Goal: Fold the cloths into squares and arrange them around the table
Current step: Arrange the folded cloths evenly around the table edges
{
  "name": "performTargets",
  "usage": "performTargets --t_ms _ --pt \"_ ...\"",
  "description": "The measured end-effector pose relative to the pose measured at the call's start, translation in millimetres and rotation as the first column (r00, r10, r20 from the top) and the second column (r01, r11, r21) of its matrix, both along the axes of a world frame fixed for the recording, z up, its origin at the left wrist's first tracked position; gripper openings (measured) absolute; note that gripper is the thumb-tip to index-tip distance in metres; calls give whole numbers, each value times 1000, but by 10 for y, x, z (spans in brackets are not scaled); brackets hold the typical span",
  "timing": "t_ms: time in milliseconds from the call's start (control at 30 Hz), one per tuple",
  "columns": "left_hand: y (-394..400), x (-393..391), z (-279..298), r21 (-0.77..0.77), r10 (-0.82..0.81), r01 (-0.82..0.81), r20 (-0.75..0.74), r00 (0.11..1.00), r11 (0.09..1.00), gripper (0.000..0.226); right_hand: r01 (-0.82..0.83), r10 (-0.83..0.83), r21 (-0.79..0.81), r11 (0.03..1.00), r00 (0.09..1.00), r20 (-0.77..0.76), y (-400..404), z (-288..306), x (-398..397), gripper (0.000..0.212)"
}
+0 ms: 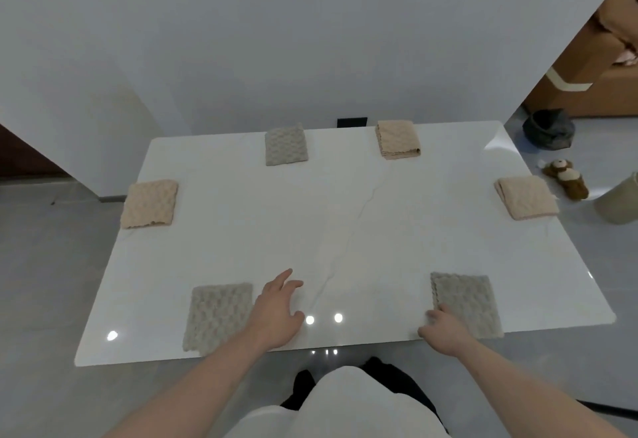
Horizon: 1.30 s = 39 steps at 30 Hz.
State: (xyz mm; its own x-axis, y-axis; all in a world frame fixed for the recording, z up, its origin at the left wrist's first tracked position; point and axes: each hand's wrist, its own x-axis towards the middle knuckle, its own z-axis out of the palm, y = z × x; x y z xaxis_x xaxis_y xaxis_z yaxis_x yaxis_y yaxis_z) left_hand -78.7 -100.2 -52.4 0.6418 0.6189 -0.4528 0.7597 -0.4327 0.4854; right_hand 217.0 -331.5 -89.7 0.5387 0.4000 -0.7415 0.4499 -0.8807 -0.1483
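From the head view, both bare forearms reach forward over the near edge of the white marble-look table (345, 216). The left hand (276, 310) lies flat, palm down, its grip spread wide and empty; the grey textured folded cloth (218, 316) lies just to its left. The right hand (443, 329) has its grip loosely curled, fingertips touching the near-left corner of a second grey folded cloth (467, 304). Four more folded squares lie well beyond both hands, around the far edges.

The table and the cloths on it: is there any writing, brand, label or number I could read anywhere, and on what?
None can be read.
The six folded cloths, such as the grey one by the left hand, show only a woven pattern.
The white table bears veins and light glare, no print.
The toy animal on the floor shows no tag.
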Motion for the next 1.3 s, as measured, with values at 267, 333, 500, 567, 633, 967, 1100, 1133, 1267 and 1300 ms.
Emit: performTargets --t_ms 267,333,500,567,633,967,1100,1133,1267,1300 --pt "-90 873 172 -46 -39 43 69 997 998 61 92 -90 8 996 986 -144 33 14 590 44" --pt "-137 1112 188 -61 -18 22 67 998 998 60 64 -59 28 998 984 -168 79 82 817 30" --pt "-316 1722 178 -88 19 -13 65 998 996 58 89 -81 202 975 996 -49 165 185 1609 42" --pt "-400 1920 180 -95 52 -45 71 996 994 57 76 -78 217 973 997 3 161 178 2003 60" --pt "-473 2069 192 -94 85 -78 75 994 993 57 54 -65 176 983 996 55 164 159 2394 74" --pt "-707 2271 198 -60 202 -200 30 979 978 55 78 -84 73 994 992 91 391 -93 3587 84" --pt "-737 2311 235 -66 227 -225 14 974 972 55 61 -62 23 998 997 45 448 -201 3667 75" --pt "-742 2319 245 -64 229 -227 15 973 972 54 62 -63 12 998 998 28 451 -221 3671 74" --pt "-755 2306 262 -61 243 -242 6 970 968 54 137 -138 29 990 990 9 443 -292 3744 79" --pt "-764 2299 264 -60 244 -244 0 970 968 54 158 -158 37 987 987 5 439 -297 3771 85"
